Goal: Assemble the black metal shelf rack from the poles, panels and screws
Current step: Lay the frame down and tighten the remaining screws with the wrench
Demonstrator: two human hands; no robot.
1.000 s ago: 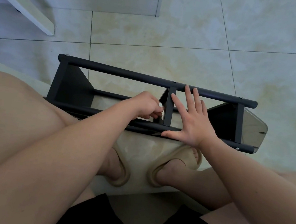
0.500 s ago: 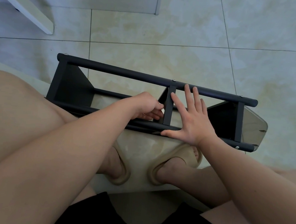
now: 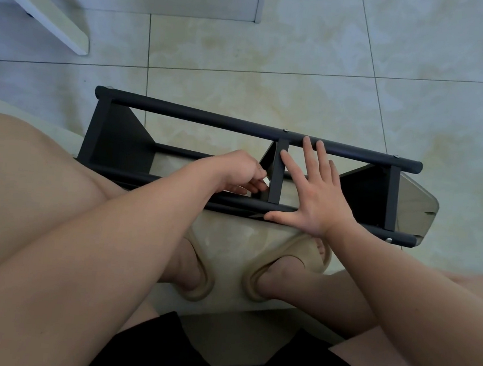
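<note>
The black metal shelf rack [image 3: 199, 117] lies on its side across the floor in front of my knees, its long poles running left to right with three panels between them. My left hand [image 3: 240, 172] is curled inside the rack just left of the middle panel's edge strip [image 3: 276, 177], pinching a small pale object that I cannot identify. My right hand [image 3: 311, 194] lies flat with fingers spread over the near pole [image 3: 377, 230] and the gap right of that strip, fingertips at the far pole. Silver screw heads show on the poles.
Pale floor tiles [image 3: 305, 56] stretch beyond the rack. A white slanted furniture leg [image 3: 44, 13] and a grey baseboard stand at the top left. My feet in tan slippers [image 3: 288, 264] rest just under the rack, with my knees at both sides.
My left hand has shifted slightly at the middle panel, its fingers working at the pale object. My right hand and the rack have stayed put.
</note>
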